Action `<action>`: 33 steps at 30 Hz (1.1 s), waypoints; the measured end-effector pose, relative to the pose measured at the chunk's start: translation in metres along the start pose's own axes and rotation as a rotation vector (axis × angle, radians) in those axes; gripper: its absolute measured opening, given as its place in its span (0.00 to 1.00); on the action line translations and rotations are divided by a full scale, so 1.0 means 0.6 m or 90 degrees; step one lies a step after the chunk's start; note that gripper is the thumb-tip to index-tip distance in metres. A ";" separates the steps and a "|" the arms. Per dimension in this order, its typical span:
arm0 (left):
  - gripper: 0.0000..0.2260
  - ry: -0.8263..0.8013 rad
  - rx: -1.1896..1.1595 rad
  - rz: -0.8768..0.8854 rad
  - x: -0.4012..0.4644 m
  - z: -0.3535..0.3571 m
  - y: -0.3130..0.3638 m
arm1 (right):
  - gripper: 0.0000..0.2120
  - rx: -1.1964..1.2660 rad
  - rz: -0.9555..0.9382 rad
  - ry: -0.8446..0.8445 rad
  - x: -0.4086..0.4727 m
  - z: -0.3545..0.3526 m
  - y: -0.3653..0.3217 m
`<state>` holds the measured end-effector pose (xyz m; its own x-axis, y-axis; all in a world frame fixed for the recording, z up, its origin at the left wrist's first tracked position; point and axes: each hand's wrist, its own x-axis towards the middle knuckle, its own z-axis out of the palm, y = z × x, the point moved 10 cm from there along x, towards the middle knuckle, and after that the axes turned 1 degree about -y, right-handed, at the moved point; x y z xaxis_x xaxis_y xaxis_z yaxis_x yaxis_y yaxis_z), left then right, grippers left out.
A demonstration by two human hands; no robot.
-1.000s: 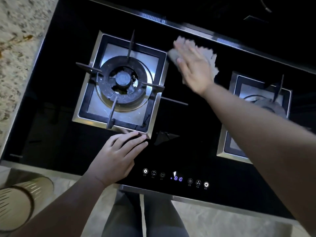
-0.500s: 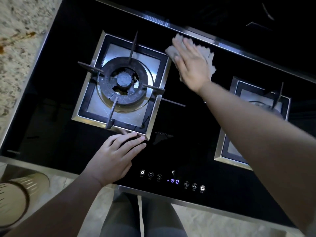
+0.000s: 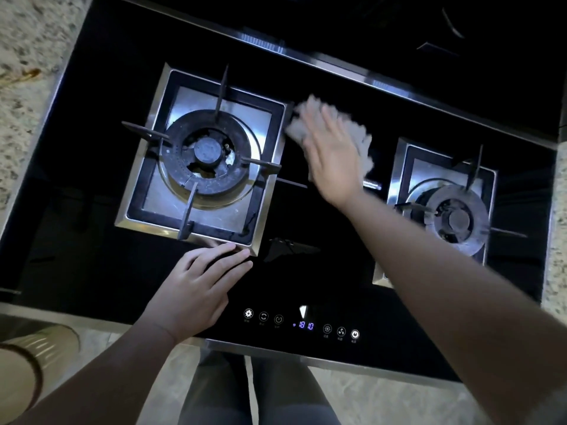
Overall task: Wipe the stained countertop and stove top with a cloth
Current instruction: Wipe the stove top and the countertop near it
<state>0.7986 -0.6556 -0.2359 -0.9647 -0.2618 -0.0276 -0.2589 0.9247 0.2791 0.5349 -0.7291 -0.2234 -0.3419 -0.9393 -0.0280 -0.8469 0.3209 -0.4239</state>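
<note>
A black glass stove top [image 3: 322, 228] fills the view. My right hand [image 3: 333, 154] lies flat, fingers straight, pressing a pale grey cloth [image 3: 362, 142] onto the glass between the left burner [image 3: 208, 154] and the right burner [image 3: 457, 216]. The cloth shows around the fingers and is blurred. My left hand [image 3: 199, 283] rests flat on the glass just in front of the left burner's steel frame, fingers relaxed. Speckled stone countertop [image 3: 27, 96] runs along the stove's left side and carries a brown stain [image 3: 23, 76].
A lit touch control strip [image 3: 302, 325] sits near the stove's front edge. A ribbed tan container [image 3: 33, 363] stands low at the bottom left. More countertop [image 3: 557, 246] borders the right side. Pan-support prongs stick up around both burners.
My right hand and the cloth have slid a little toward me and to the right over the glass between the burners. The left hand has stayed in place.
</note>
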 end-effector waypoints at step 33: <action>0.21 0.021 0.003 0.007 0.003 -0.004 -0.003 | 0.25 -0.117 0.164 0.019 -0.083 0.000 0.043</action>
<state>0.7972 -0.6586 -0.2341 -0.9656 -0.2599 0.0076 -0.2479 0.9291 0.2743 0.5299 -0.6742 -0.2327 -0.5642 -0.8211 -0.0863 -0.7892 0.5671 -0.2358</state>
